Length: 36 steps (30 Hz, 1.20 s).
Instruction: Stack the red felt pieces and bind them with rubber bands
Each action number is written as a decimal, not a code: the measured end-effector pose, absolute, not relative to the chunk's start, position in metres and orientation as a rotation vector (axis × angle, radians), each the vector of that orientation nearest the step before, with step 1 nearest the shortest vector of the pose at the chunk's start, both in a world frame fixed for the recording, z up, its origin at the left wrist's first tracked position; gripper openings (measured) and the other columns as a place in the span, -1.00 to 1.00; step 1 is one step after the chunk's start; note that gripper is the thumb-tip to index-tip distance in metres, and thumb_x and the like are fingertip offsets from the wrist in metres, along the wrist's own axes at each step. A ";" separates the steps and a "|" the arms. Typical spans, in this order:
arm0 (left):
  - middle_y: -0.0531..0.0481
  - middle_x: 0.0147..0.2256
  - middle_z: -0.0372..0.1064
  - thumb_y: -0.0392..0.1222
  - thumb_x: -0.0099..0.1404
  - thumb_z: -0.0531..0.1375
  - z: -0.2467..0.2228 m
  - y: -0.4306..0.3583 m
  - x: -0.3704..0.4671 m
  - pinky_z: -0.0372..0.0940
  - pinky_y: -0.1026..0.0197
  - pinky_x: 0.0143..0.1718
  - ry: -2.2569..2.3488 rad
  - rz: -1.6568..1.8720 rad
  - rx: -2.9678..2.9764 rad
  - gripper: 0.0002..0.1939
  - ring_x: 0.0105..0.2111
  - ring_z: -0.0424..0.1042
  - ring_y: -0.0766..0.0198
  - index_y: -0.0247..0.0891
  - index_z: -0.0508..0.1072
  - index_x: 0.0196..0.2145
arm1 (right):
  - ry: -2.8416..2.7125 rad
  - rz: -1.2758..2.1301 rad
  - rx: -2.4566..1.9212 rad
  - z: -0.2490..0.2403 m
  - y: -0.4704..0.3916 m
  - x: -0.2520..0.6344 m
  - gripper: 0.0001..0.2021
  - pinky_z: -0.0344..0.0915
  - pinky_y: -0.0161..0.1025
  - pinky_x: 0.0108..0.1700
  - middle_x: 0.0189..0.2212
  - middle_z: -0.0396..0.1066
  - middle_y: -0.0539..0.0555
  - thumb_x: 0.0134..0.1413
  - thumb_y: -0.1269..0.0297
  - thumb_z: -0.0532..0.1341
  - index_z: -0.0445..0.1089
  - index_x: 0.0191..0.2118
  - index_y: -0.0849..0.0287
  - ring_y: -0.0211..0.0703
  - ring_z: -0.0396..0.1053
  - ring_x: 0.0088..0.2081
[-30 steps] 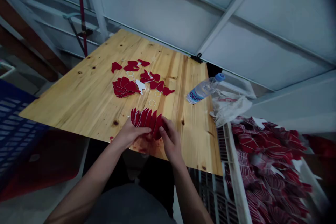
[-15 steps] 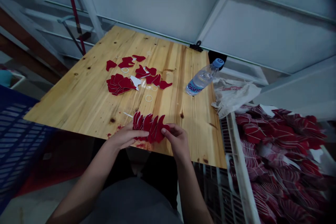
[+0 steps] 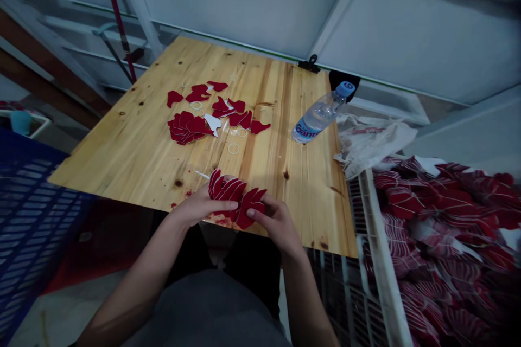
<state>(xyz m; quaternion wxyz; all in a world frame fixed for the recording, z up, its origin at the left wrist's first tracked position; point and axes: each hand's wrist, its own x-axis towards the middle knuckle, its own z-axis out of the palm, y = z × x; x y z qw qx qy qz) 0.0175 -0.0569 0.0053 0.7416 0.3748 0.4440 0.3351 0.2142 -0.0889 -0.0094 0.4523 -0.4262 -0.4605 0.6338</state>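
Note:
Over the near edge of the wooden table (image 3: 134,146), a fanned stack of red cut pieces (image 3: 228,190) with pale edges is split between both hands. My left hand (image 3: 199,207) is closed on the left part, its thumb lying across the front. The right part is pinched by my right hand (image 3: 274,219), thumb in front and fingers behind, mostly hidden. Farther back lie a pile of similar red pieces (image 3: 187,127), several loose red pieces (image 3: 238,116) and a white-sided piece (image 3: 212,123). A pale rubber band (image 3: 233,148) rests nearer to me, with others among the pieces.
A water bottle (image 3: 319,116) stands at the table's right side, near a crumpled plastic bag (image 3: 370,138). To the right, a white crate (image 3: 385,260) holds many bundled red pieces (image 3: 443,206). A blue basket (image 3: 36,227) is at left; a black clip (image 3: 309,64) grips the back edge.
The stack, spread in one row before, is now parted into two overlapping fans. My right hand has tilted its part inward and slightly down. The view has shifted a little.

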 end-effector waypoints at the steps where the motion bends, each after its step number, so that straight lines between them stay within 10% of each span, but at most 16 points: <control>1: -0.03 -0.20 0.56 -0.20 -0.11 0.46 0.006 -0.057 0.017 0.32 0.09 -0.01 0.962 0.748 0.795 -0.51 -0.12 0.50 0.11 -0.25 0.53 -0.17 | -1.092 1.565 -1.061 -0.011 -0.089 0.214 -0.78 0.41 -0.20 -0.10 -0.28 0.55 0.02 -0.06 0.17 0.42 0.56 -0.25 0.09 -0.14 0.48 -0.22; 29: -0.20 -0.18 0.57 -0.07 0.05 0.39 -0.007 -0.066 0.003 0.42 0.06 -0.17 0.697 0.662 0.482 -0.51 -0.17 0.55 0.01 -0.28 0.51 -0.06 | -1.003 1.509 -1.140 -0.008 -0.099 0.203 -0.78 0.41 -0.21 -0.12 -0.25 0.53 0.02 -0.07 0.22 0.42 0.48 -0.26 0.09 -0.14 0.46 -0.21; 36: -0.09 -0.34 0.55 -0.19 -0.20 0.53 -0.015 -0.064 0.000 0.42 0.20 -0.41 0.724 0.596 0.674 -0.38 -0.43 0.51 0.20 -0.29 0.49 -0.14 | -1.741 0.959 -1.205 0.001 -0.087 0.179 -0.68 0.28 -0.01 0.08 -0.03 0.42 0.14 0.20 0.19 0.23 0.38 0.06 0.06 0.00 0.32 0.01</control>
